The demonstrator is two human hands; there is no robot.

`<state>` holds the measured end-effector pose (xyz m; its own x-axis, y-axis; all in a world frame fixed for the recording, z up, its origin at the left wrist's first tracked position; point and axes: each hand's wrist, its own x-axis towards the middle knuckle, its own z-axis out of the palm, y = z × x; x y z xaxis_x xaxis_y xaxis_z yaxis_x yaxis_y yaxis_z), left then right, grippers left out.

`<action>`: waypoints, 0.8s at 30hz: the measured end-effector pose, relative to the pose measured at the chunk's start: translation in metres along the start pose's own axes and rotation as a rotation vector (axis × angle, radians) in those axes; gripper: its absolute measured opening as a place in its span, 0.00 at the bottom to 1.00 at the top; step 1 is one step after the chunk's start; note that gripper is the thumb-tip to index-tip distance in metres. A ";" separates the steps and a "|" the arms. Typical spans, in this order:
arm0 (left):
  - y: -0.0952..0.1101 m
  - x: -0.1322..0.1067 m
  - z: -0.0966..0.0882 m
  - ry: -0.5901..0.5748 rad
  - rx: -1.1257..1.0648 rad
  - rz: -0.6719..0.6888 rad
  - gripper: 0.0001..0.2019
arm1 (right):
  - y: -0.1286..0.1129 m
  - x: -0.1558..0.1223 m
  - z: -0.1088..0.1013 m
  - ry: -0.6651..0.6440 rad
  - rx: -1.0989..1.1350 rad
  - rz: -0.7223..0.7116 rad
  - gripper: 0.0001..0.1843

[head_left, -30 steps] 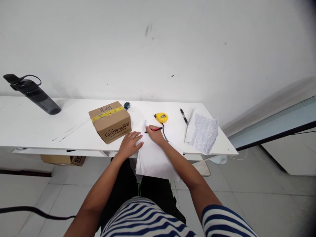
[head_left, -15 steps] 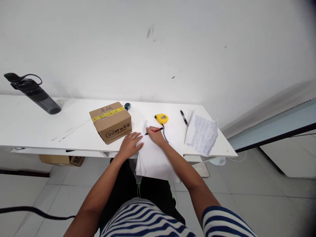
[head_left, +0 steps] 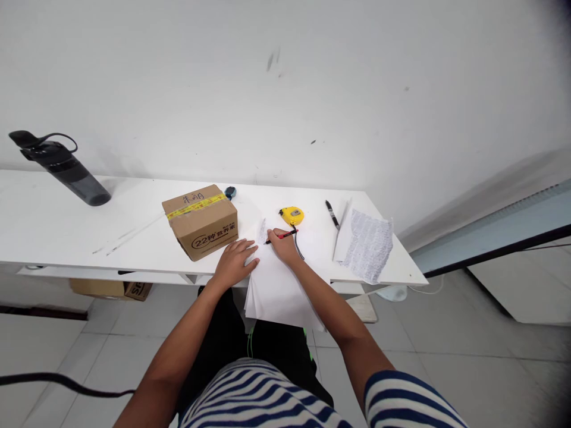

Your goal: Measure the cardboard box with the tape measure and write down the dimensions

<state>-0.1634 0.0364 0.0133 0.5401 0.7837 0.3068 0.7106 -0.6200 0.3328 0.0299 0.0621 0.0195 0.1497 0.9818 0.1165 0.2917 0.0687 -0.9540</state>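
My right hand (head_left: 282, 245) is closed around a red and black pen (head_left: 288, 235), its tip at the upper left of a stack of white paper (head_left: 281, 294). Small handwriting shows on the top sheet beside the tip. The stack hangs over the front edge of the white desk (head_left: 134, 232). My left hand (head_left: 235, 261) lies flat with fingers spread, the fingertips at the paper's left edge. Just beyond that hand stands a taped cardboard box (head_left: 207, 223). A yellow tape measure (head_left: 292, 216) with a dark wrist strap sits past my right hand.
To the right lie a black pen (head_left: 332, 214) and handwritten sheets (head_left: 368, 244). A dark water bottle (head_left: 66, 172) stands far left, and a small blue-black item (head_left: 230, 192) rests behind the box. A wall (head_left: 223, 89) rises along the desk's back. Another carton (head_left: 111, 288) is below.
My right hand and its pen have shifted slightly to the right along the sheet. The left hand stays flat in the same place.
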 end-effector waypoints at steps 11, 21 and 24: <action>0.000 -0.007 0.003 0.208 -0.044 0.061 0.19 | 0.009 0.006 0.009 0.103 -0.470 -0.259 0.25; 0.001 -0.039 -0.059 0.991 0.129 -0.062 0.21 | 0.012 0.056 -0.053 0.427 -0.687 0.221 0.37; -0.019 -0.031 -0.089 1.059 -0.094 -0.463 0.34 | 0.020 0.066 -0.058 0.257 -0.642 0.293 0.35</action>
<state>-0.2338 0.0199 0.0771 -0.4426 0.5397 0.7161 0.6809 -0.3174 0.6600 0.1003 0.1182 0.0243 0.4987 0.8666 0.0180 0.6877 -0.3830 -0.6168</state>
